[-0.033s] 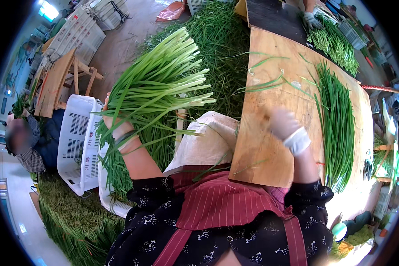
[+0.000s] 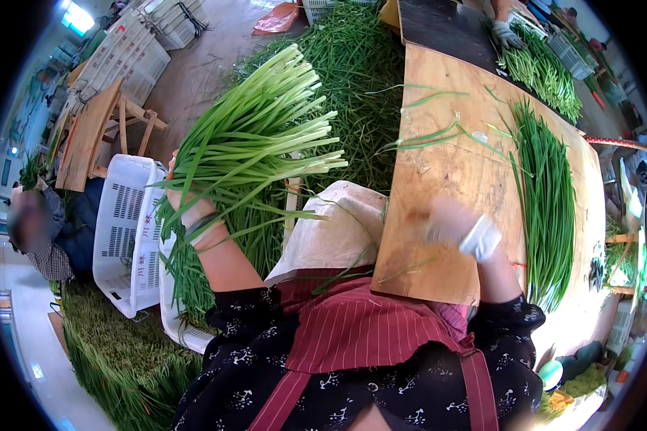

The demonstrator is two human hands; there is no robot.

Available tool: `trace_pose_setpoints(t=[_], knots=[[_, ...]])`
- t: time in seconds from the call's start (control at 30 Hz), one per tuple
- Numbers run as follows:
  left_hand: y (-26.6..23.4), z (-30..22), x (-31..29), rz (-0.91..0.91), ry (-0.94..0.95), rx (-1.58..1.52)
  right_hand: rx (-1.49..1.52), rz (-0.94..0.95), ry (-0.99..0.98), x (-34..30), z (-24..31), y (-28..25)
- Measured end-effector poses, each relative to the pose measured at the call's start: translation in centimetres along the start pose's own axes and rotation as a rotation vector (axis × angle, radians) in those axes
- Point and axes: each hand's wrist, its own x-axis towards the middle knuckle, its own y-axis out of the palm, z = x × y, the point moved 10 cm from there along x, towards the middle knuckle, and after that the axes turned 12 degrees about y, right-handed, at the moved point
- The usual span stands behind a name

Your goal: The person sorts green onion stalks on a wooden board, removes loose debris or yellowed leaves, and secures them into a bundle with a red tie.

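A thick bunch of garlic chives (image 2: 259, 136) is gripped in my left hand (image 2: 187, 205), its pale cut ends pointing right and its leaves drooping past my wrist. Stems hide most of my left fingers. Above the wooden board (image 2: 456, 266) is my right hand (image 2: 453, 219), smeared by motion, with a white band at the wrist; whether it holds anything is unclear. To its right a long, straight bundle of garlic chives (image 2: 548, 208) lies along the board. A few loose leaves (image 2: 428, 140) are scattered at the board's far left part.
Loose chive leaves (image 2: 352, 65) are heaped beyond my lap. A white plastic crate (image 2: 126, 230) stands at the left, above a large stack of greens (image 2: 122, 323). At the far right, another person's gloved hand (image 2: 507, 34) rests on more chives. Someone else sits at the far left.
My right hand has come slightly nearer to me over the board. My left hand and its bunch have hardly moved.
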Motion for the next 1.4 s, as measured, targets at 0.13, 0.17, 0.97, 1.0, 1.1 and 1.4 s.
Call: trace_pose_setpoints(t=[0.13,0.17,0.97,1.0,1.1,1.4], knots=[[-0.7,-3.6,0.1,-0.008,0.349,0.917,0.507,0.854,0.153,-3.3,1.5,9.2],[-0.8,-5.4,0.8,0.094,0.424,1.209,0.531,0.785,0.130,-2.5,0.8,9.9],[3.7,2.9,-2.2,0.031,-0.203,-0.427,0.394,-0.903,0.607,4.1,-13.7,-5.3],[3.3,2.3,-1.9,0.072,0.022,-0.074,0.193,-0.750,0.602,6.0,-11.0,-4.9],[5.5,2.5,-3.0,0.102,0.369,0.691,1.229,-0.581,-0.023,10.5,-6.3,-5.5],[9.6,4.4,-3.8,0.175,0.376,0.753,1.213,-0.035,-0.101,11.3,3.9,-6.4]])
